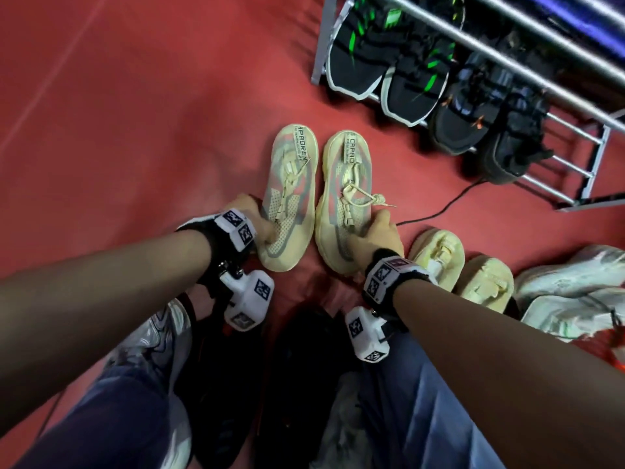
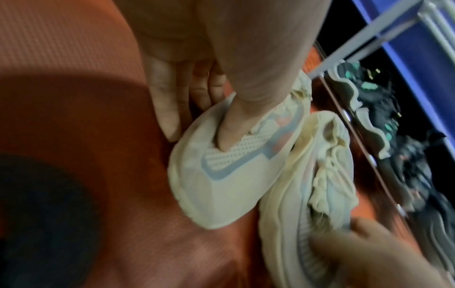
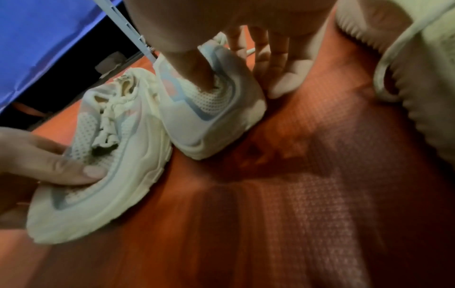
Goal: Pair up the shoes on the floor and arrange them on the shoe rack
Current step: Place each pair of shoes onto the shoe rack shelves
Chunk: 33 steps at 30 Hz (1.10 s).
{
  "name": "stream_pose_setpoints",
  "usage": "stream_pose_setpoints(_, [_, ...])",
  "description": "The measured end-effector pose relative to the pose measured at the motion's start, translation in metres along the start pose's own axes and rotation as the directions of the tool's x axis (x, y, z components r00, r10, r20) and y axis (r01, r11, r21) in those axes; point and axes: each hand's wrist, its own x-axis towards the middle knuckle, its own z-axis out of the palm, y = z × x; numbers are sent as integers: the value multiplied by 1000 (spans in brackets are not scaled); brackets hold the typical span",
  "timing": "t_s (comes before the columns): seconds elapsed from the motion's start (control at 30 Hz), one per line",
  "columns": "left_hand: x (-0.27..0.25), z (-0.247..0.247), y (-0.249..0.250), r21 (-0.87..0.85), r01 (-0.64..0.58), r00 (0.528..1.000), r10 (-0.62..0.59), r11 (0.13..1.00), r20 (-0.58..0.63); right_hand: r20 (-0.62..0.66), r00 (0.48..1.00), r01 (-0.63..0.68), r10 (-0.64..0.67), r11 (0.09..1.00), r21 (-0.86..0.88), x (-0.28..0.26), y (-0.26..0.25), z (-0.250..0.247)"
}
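The left hand (image 1: 257, 218) pinches the left cream shoe (image 1: 291, 194), thumb inside the opening and fingers down the outer side. The right hand (image 1: 375, 236) grips the right cream shoe (image 1: 341, 198) the same way. Both shoes sit on the red floor (image 1: 135, 113), side by side and nearly touching, toes toward twelve o'clock. The shoe rack (image 1: 571, 157) lies at about one to two o'clock from the grips, nearer the right hand, so I judge the pair must swing that way. Its bottom shelf holds four dark shoes (image 1: 399, 76).
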Motion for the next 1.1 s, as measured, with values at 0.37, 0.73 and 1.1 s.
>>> stream_pose_setpoints(0.37, [-29,-30,7,-97,48,988,-33,994,148,174,980,-177,101,843,508,7,-6,-18])
stream_pose_setpoints(0.73, [-141,-84,57,-184,5,999,-12,983,-39,87,996,-43,-14,789,613,-47,-28,-87])
stream_pose_setpoints(1.1, [-223,-110,112,-163,-143,984,123,976,-129,-135,977,212,-163,759,616,-107,-22,-179])
